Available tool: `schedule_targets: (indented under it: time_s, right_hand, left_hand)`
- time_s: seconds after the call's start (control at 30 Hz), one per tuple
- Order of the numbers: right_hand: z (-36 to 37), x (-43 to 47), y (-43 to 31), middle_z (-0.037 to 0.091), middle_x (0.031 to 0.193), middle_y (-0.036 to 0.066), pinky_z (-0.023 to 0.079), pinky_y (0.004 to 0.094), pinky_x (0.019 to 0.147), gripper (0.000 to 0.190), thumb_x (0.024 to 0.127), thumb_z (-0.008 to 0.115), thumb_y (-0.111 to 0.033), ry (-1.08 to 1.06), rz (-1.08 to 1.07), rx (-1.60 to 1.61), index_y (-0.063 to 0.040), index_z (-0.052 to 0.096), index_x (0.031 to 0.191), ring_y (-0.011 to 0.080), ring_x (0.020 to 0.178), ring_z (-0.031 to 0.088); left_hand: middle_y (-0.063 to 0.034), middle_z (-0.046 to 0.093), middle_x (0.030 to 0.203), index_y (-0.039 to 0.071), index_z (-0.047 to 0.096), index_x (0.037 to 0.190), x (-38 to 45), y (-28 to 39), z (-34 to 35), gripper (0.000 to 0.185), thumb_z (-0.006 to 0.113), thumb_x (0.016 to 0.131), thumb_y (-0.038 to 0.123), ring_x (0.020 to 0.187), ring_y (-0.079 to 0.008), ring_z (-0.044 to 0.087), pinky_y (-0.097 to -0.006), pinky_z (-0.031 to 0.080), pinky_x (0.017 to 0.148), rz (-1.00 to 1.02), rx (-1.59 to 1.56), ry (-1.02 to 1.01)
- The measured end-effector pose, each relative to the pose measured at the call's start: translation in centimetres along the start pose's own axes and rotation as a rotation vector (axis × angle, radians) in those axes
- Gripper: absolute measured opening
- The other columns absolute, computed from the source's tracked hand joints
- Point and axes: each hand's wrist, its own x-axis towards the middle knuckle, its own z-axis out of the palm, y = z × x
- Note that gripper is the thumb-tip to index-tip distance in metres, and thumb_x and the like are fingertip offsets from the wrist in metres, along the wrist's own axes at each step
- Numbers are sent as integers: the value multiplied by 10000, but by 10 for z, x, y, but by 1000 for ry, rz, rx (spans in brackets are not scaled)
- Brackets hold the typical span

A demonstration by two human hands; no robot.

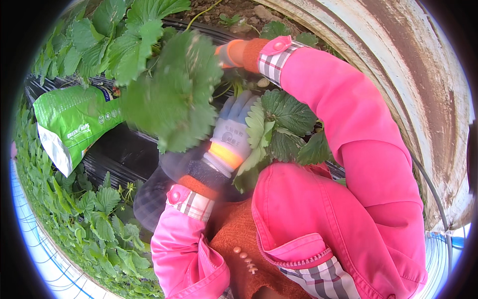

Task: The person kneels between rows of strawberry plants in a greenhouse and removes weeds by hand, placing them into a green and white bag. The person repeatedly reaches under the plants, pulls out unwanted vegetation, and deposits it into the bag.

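My left hand, in a pale grey glove with bluish fingers and a yellow-orange band, reaches in among the stems of a strawberry plant. Its fingertips point towards the plant's base, and their grip is unclear. Large serrated leaves, blurred by motion, stand just left of it. From the right, my right hand extends to the far side of the plant. Only its grey-and-orange glove near the wrist shows; leaves hide the fingers. More strawberry leaves lie between my left hand and right sleeve.
A green and white plastic bag bearing writing lies on black plastic mulch at left. Dense strawberry plants fill the lower left. A curved, dirt-stained whitish sheet rises at right, with a dark hose or cable beside it.
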Motion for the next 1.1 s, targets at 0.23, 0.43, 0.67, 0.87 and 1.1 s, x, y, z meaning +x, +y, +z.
schedule_targets:
  time_s: [0.23, 0.43, 0.67, 0.87, 1.1]
  right_hand:
    - [-42, 1, -25, 642, 1088, 103, 475, 374, 880, 276, 856, 576, -262, -320, 260, 631, -64, 696, 1005, 207, 980, 597]
    - [-38, -77, -21, 649, 1061, 114, 481, 372, 847, 282, 839, 586, -269, -12, 398, 748, -63, 685, 1004, 216, 946, 609]
    - [-35, -56, -11, 656, 1028, 127, 489, 370, 808, 293, 820, 598, -277, -2, 489, 501, -61, 673, 1003, 227, 906, 624]
    - [-31, -35, -12, 663, 1001, 138, 495, 368, 774, 304, 803, 608, -284, -25, 495, 502, -60, 662, 1003, 236, 872, 637]
    - [-41, -34, -29, 671, 969, 151, 502, 365, 735, 320, 784, 620, -292, 95, 599, 698, -58, 649, 1002, 247, 831, 652]
  left_hand:
    - [-132, 536, 1221, 26, 516, 1213, -7, 7, 3, 421, 533, 818, 170, 1193, -294, 469, -393, 375, 1006, -63, -49, -12]
    - [-179, 470, 1273, 13, 433, 1292, -5, 13, -20, 631, 627, 694, 73, 1173, -379, 444, -407, 383, 1006, -205, -214, 55]
    - [-178, 599, 1074, 28, 533, 1201, -21, 9, -52, 520, 594, 685, 40, 923, -362, 591, -408, 501, 780, -303, -287, 207]
    - [-189, 652, 1002, 50, 552, 1212, 2, -32, -57, 438, 653, 802, 162, 891, -296, 648, -342, 498, 773, -913, -577, 245]
    - [-97, 657, 927, 114, 667, 848, 28, -12, -27, 127, 586, 765, 165, 901, -235, 641, -347, 512, 774, -323, -1, 117]
